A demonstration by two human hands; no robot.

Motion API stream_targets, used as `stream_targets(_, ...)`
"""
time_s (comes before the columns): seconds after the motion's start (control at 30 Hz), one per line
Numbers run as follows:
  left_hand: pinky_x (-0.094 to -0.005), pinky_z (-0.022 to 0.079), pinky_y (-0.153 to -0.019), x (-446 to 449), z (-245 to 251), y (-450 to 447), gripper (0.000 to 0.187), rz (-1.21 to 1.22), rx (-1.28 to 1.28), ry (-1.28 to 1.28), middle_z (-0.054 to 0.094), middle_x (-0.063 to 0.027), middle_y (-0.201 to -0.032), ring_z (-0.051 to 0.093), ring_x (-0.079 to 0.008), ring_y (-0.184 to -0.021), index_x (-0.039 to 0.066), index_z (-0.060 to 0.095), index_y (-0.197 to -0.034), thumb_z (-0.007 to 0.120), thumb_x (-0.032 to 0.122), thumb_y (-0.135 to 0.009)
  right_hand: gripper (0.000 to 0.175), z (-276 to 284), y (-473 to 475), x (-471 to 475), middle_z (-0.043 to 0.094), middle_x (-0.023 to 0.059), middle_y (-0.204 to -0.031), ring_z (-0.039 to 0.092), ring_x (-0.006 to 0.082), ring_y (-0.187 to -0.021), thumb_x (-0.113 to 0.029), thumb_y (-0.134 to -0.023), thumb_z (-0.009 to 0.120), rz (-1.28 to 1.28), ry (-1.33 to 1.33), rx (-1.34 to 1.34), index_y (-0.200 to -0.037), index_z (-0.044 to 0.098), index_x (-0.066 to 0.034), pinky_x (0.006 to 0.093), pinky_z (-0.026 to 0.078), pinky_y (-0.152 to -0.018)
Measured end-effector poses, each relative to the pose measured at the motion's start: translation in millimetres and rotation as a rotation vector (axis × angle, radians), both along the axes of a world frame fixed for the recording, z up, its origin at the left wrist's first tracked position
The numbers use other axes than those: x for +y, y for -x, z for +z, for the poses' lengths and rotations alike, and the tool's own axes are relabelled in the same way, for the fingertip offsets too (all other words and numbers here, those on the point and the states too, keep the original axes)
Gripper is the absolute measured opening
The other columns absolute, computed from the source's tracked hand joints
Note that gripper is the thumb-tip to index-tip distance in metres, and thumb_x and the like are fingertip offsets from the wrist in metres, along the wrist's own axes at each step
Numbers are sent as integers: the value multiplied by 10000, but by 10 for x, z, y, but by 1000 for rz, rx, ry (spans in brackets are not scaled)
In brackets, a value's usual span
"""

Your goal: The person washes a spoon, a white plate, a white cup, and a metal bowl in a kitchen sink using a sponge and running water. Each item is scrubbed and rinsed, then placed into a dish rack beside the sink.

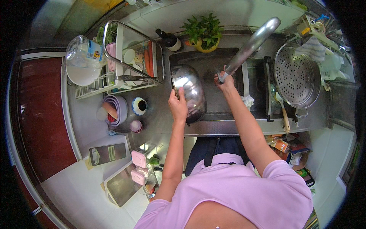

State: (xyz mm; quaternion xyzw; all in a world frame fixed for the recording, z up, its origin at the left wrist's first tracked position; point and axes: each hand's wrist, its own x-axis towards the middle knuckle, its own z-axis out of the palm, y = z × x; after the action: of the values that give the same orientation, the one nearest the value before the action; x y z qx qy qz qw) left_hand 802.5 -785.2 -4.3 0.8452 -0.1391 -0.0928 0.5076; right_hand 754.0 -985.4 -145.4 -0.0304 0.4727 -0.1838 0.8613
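Note:
My left hand grips the rim of a shiny metal bowl, tilted on its side over the left edge of the sink. Its inside is turned away from view. Over the sink, my right hand is under the mouth of the thick metal faucet. Water splashes around its fingers, and something whitish shows at the palm; whether that is only water I cannot tell. A crumpled white cloth lies on the divider to the right of the sink.
Behind the sink stand a dark bottle and a potted plant. A dish rack with cups is at the left, near nested purple basins. At the right are a perforated steamer pot and a wooden-handled utensil.

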Motion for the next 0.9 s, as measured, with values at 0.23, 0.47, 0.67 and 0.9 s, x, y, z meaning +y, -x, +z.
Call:
stream_targets(0.23, -346, 405, -595, -20, 28, -52, 322, -16, 8, 2, 544, -102, -648, 468, -157, -612, -38, 521, -791, 496, 239, -952, 299, 17, 19, 75, 430, 17, -603, 418, 184, -515, -313, -906, 561, 127, 25, -293, -713, 433, -124, 278, 268, -391)
stream_targets(0.47, -245, 300, -518, -47, 75, -49, 283, -15, 93, 46, 390, 59, -634, 330, -49, -590, 31, 489, -755, 483, 215, -969, 368, 261, 86, 78, 331, 6, -557, 351, 174, -493, -336, -929, 503, 55, -54, -207, -646, 380, -135, 310, 257, -424)
stream_targets(0.67, -327, 408, -602, -101, 105, -21, 324, -15, 101, -31, 538, -66, -662, 454, -125, -636, -16, 518, -787, 487, 256, -960, 401, 334, 59, 38, 334, -13, -558, 376, 151, -500, -387, -944, 484, 193, 221, -162, -634, 384, -154, 303, 308, -450)
stream_targets(0.9, -331, 408, -602, -186, 75, 28, 320, -63, 61, -42, 545, -105, -661, 454, -134, -634, -27, 532, -809, 488, 252, -959, 438, 309, 64, 112, 373, -22, -567, 408, 131, -512, -477, -915, 509, 326, 445, -44, -640, 369, -166, 298, 332, -466)
